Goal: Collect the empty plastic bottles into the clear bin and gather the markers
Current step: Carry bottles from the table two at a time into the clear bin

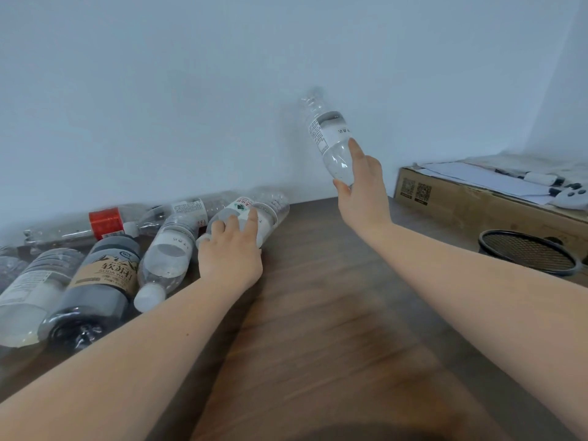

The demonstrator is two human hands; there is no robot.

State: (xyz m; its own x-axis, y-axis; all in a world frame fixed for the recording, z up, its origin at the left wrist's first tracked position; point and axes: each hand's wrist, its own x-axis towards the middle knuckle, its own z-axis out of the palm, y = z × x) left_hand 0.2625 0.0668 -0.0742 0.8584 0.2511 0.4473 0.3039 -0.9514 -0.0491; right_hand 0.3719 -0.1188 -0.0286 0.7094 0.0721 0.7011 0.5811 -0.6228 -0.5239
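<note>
My right hand grips a clear plastic bottle by its lower end and holds it up in the air against the wall, tilted to the left. My left hand lies over a clear bottle with a white and green label that rests on its side on the dark wooden table, fingers curled round it. Several more empty bottles lie in a heap at the left: one with a white cap, a dark soda-water bottle, a red-labelled one. Markers lie on the cardboard box. No clear bin is in view.
A cardboard box stands at the right against the wall, with papers and a white controller on top. A black mesh round holder sits in front of it. A pale wall runs along the table's far edge.
</note>
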